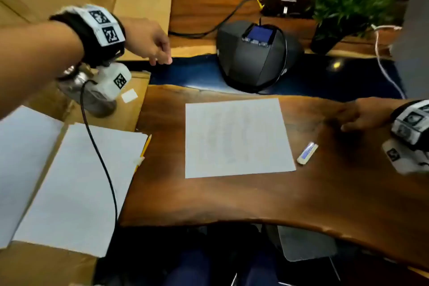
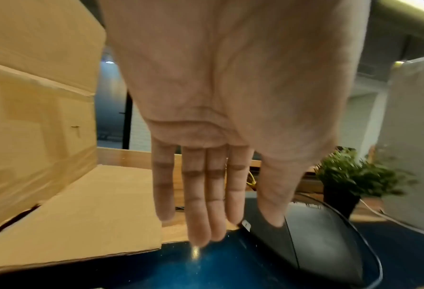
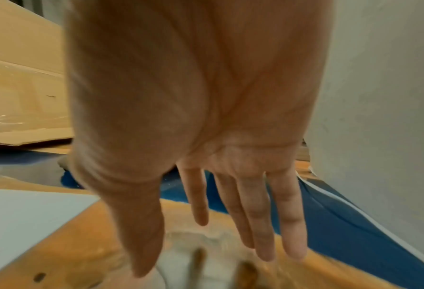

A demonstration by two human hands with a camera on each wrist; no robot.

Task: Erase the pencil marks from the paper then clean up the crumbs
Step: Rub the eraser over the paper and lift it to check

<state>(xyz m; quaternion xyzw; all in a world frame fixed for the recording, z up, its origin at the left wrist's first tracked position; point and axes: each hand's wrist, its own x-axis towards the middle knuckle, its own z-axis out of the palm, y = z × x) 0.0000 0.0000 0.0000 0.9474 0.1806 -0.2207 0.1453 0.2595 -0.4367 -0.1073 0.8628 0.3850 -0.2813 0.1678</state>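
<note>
A white sheet of paper (image 1: 236, 137) lies flat in the middle of the wooden table (image 1: 232, 199), with only faint grey pencil marks on it. A white eraser (image 1: 307, 153) in a blue sleeve lies just right of the sheet's near right corner. My right hand (image 1: 352, 116) hovers low over the table, right of the paper and behind the eraser, with fingers (image 3: 263, 224) straight and holding nothing. The paper's corner (image 3: 20, 219) shows to its left. My left hand (image 1: 160, 58) is raised at the back left, fingers (image 2: 198, 215) straight and empty. I cannot make out any crumbs.
A stack of white sheets (image 1: 76, 183) with a yellow pencil (image 1: 145, 148) lies on cardboard (image 1: 130, 109) at the left. A black device (image 1: 253, 53) sits on the blue strip (image 1: 185, 69) behind the paper. A potted plant (image 1: 348, 2) and cables stand at the back right.
</note>
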